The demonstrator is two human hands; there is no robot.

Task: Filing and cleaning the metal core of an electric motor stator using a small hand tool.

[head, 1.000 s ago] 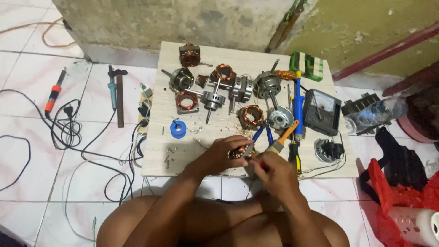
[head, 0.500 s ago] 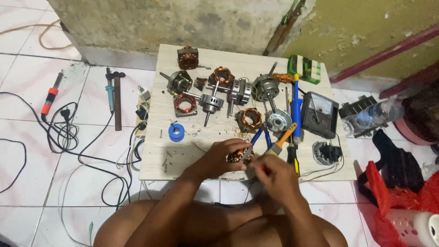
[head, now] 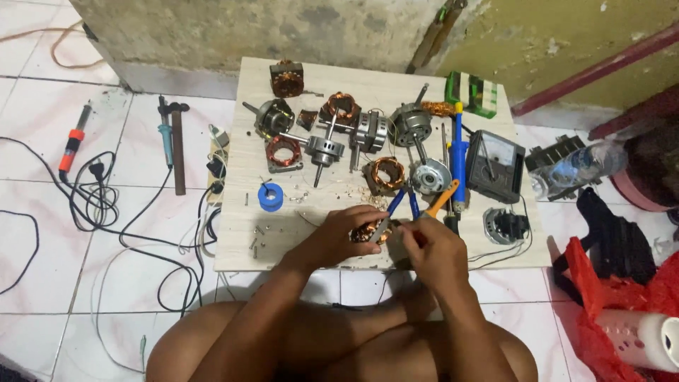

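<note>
**A:** Hands first: the left hand (head: 338,239) is curled around a small copper-wound coil (head: 366,232), grip closed on it and holding it just above the near edge of the surface (head: 240,240). Looks held up so the windings face the other hand.

**B:** And the right hand (head: 430,249)? Its fingers are pinched together right beside the coil, maybe on a thin wire or tool, too small to tell.

**A:** Agreed. Blue-handled pliers (head: 402,200) and an orange-handled tool (head: 442,199) lie just behind the hands, close for grabbing I'd guess.

**B:** Spare motor parts (head: 339,134) are spread further back, the meter (head: 497,165) sits off to the right, and the hammer (head: 177,145) is on the floor, out of the way.
</note>
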